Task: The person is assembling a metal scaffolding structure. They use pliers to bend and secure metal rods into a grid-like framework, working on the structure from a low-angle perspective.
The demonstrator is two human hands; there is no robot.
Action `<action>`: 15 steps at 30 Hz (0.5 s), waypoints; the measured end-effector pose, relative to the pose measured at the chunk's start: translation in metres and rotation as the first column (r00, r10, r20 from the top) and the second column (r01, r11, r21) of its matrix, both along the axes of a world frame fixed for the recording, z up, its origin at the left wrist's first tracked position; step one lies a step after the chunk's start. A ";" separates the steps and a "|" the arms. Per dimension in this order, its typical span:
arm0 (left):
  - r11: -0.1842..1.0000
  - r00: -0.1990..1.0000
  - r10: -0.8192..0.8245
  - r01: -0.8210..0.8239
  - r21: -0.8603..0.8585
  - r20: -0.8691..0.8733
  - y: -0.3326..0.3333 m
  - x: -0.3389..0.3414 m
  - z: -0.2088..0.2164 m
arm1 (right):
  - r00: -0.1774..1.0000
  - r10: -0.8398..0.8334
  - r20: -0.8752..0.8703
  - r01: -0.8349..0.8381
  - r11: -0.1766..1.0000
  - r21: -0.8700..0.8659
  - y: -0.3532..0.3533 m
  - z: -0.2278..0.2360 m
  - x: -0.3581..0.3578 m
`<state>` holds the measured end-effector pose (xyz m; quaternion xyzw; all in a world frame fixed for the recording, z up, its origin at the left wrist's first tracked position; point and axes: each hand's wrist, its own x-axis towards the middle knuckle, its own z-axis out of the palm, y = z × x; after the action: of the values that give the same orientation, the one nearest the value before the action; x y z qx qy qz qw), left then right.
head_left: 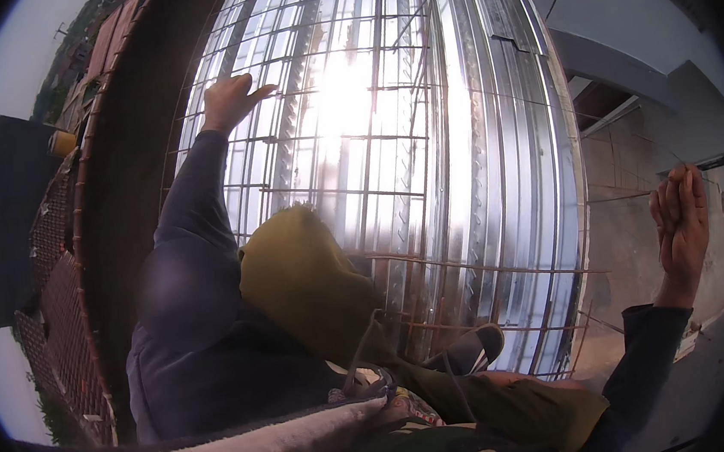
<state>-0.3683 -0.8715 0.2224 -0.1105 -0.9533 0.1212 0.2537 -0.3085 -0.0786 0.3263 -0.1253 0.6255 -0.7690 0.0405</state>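
Over the left part of a rusty steel rebar mesh [384,135], my left hand [233,102] has its fingers curled and its thumb stretched to the right along a bar. Whatever those fingers grip, if anything, is hidden. The mesh lies on shiny ribbed metal decking [508,170]. Out to the far right, beyond the decking edge, my right hand [680,220] is raised with its fingers closed. A thin rod or wire [622,197] runs leftward beside it; I cannot tell whether the hand holds it.
My bent knee in olive trousers [297,275] and a dark shoe [484,344] are over the mesh. Sun glare hides part of the decking. Left of a dark gap stand tiled roofs [67,303]. A grey wall [622,246] is at the right, with pale beams [614,57] above.
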 end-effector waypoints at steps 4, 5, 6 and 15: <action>0.949 0.947 -0.313 0.308 0.072 0.073 0.067 0.015 -0.034 | 0.903 -0.428 0.035 0.430 0.900 -0.068 -0.040 -0.010 -0.042; 0.944 0.934 -0.330 0.324 0.069 0.138 0.065 0.019 -0.051 | 0.864 -0.504 0.010 0.503 0.862 -0.063 -0.044 -0.011 -0.050; 0.944 0.919 -0.329 0.328 0.042 0.218 0.059 0.026 -0.062 | 0.843 -0.537 0.017 0.533 0.832 -0.156 -0.061 -0.014 -0.053; 0.865 0.643 -0.435 0.493 0.093 0.630 0.165 0.054 -0.084 | 0.968 -0.031 -0.249 -0.112 0.835 -0.539 0.011 -0.040 -0.090</action>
<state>-0.3145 -0.7062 0.1388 -0.3961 -0.9146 0.0491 -0.0641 -0.3981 -0.0676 0.2863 -0.2397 0.3760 -0.8931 -0.0591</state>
